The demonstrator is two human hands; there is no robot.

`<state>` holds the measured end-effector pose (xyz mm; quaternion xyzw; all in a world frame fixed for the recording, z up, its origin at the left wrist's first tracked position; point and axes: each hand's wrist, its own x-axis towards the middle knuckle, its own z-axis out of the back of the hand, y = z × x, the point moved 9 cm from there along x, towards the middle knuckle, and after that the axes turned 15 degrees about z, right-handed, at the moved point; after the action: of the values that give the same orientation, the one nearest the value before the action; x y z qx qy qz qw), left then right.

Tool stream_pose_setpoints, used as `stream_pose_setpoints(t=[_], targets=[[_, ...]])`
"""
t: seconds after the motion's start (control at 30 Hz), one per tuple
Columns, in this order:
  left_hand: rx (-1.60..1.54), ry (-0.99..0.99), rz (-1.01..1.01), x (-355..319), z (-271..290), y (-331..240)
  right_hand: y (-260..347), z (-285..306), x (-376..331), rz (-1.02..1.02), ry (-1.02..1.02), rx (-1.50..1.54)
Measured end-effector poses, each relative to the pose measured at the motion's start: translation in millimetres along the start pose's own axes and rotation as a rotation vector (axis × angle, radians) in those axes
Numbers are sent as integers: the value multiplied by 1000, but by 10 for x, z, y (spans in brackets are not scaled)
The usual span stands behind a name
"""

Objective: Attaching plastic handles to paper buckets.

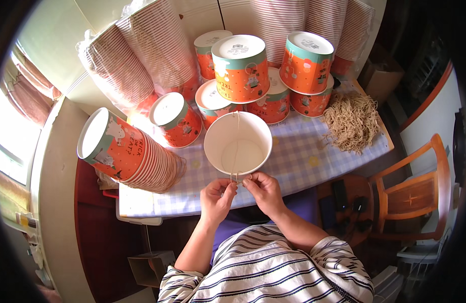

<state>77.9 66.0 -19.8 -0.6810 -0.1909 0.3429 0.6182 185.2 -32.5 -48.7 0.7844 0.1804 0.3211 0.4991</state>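
An open paper bucket (255,134), white inside, stands at the front middle of the table with its mouth up. A thin beige string (235,146) runs across its mouth from the far rim to the near rim. At the near rim my left hand (216,201) pinches the string between thumb and fingertips. My right hand (267,194) grips another part of the string just beside it, its fingers against the rim. The small loop between my fingertips is partly hidden. On the right lies a tangled pile of beige strings (352,122).
Several upside-down orange paper buckets (243,78) stand behind, some stacked. A leaning nested stack (142,151) lies at left. Tall bagged stacks (162,48) line the wall. A checked cloth (293,151) covers the table. A wooden chair (410,194) stands at right.
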Motion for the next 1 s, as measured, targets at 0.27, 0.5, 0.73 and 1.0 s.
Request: stream_pose_setpoints(t=[0.27,0.5,0.73,1.0], targets=[[-34,3,23,22,1,59,-43,15,-18,-91,42,-26],[-88,43,15,15,-92,-14,31,-17,5,17,7,-1],[3,16,22,33,-63,-23,120,-45,19,41,22,-9],[-1,39,95,66,-4,8,71,2,31,64,-5,-80]])
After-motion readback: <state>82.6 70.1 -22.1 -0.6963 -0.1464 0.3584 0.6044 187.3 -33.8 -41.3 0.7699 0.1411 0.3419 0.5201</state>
